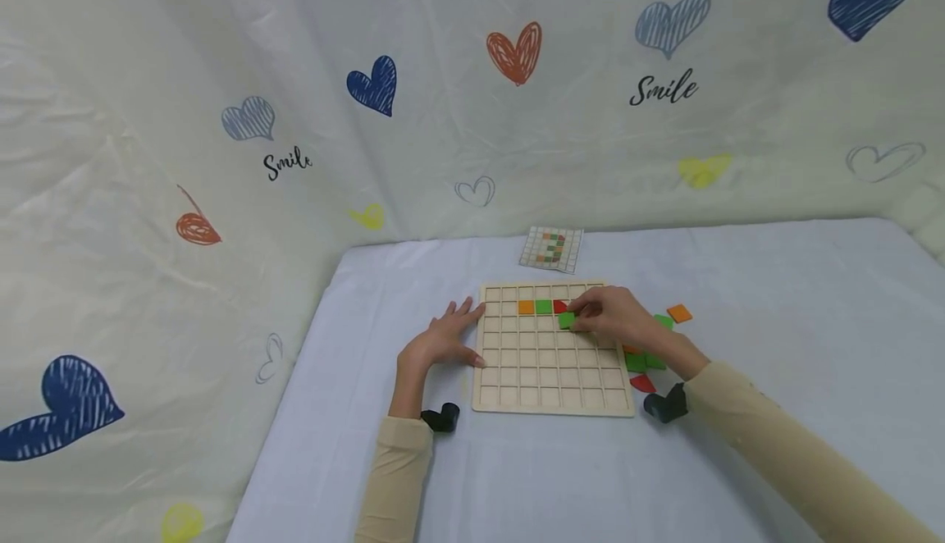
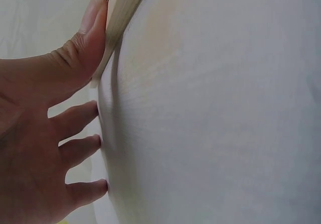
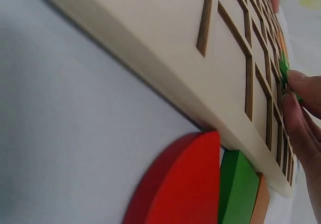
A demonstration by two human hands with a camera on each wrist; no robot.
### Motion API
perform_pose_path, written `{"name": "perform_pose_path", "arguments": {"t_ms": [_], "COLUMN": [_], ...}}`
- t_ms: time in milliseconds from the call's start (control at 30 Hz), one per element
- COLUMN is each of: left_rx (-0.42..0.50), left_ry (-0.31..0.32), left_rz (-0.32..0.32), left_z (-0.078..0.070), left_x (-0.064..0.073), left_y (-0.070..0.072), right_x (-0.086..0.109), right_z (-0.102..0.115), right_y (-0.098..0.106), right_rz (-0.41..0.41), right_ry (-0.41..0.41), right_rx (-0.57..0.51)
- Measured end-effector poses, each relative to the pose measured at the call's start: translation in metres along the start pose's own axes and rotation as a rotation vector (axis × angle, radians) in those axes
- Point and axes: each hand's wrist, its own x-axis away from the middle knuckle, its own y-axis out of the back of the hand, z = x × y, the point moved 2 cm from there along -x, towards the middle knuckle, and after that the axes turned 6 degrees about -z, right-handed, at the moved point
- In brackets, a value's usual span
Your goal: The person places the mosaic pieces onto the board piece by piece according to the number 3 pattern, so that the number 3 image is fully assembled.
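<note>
A wooden grid board (image 1: 509,399) lies flat on the white table. In one of its upper rows sit an orange square tile (image 1: 526,307), a green square tile (image 1: 543,307) and a red rounded tile (image 1: 559,307). My right hand (image 1: 616,317) pinches another green tile (image 1: 566,321) between thumb and fingertips, just below the red one. Whether that tile touches the board I cannot tell. My left hand (image 1: 443,338) has its fingers spread at the board's left edge; in the left wrist view the thumb (image 2: 90,30) rests against the wooden side.
Beside the board's right edge lie loose tiles: a red rounded piece (image 1: 642,383), green squares (image 1: 654,361) and an orange square (image 1: 679,313), partly under my right forearm. A card with a printed grid pattern (image 1: 551,249) lies behind the board. A heart-printed sheet (image 1: 443,133) hangs behind.
</note>
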Motion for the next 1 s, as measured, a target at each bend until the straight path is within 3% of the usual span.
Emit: {"name": "perform_pose_path", "arguments": {"t_ms": [567, 833, 1000], "left_rx": [-0.002, 0.01, 0.0], "left_ry": [-0.003, -0.007, -0.014], "left_rz": [-0.005, -0.003, 0.0], "left_z": [0.0, 0.001, 0.002], "left_x": [0.0, -0.001, 0.0], "left_y": [-0.001, -0.001, -0.001], "right_x": [-0.002, 0.003, 0.01], "right_z": [0.007, 0.003, 0.0], "right_y": [-0.007, -0.002, 0.005], "right_rz": [-0.022, -0.008, -0.04], "right_ry": [0.065, 0.087, 0.096], "right_rx": [0.066, 0.035, 0.038]}}
